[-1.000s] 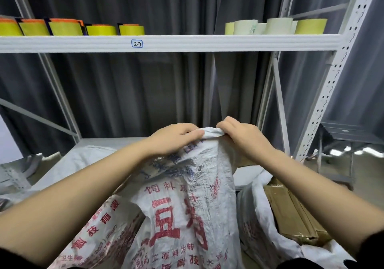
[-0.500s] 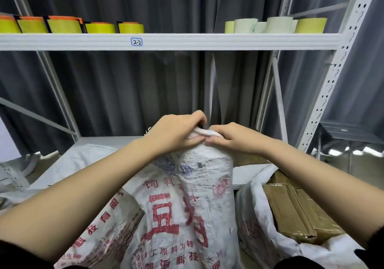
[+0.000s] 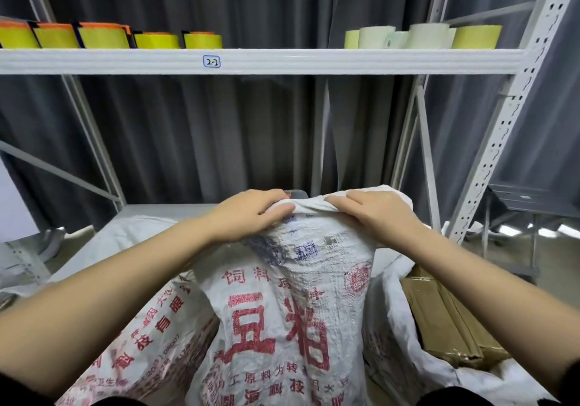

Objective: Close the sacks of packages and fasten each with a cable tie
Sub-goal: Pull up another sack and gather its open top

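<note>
A white woven sack (image 3: 282,311) with red printed characters stands upright in front of me. Both hands hold its top edge. My left hand (image 3: 248,214) grips the bunched rim on the left, fingers curled over the cloth. My right hand (image 3: 373,214) grips the rim on the right, fingers hooked over it. A short stretch of gathered rim spans between the two hands. No cable tie is visible.
A second open sack (image 3: 398,336) at the right holds brown cardboard packages (image 3: 445,324). Another printed sack (image 3: 138,343) lies at the left. A white metal shelf (image 3: 282,60) overhead carries yellow and pale tape rolls (image 3: 157,40). A perforated rack post (image 3: 502,135) rises at the right.
My hands, which were touching at the top of the sack, have moved apart along the rim, the right one going further right. The sack mouth is spread wider between them.
</note>
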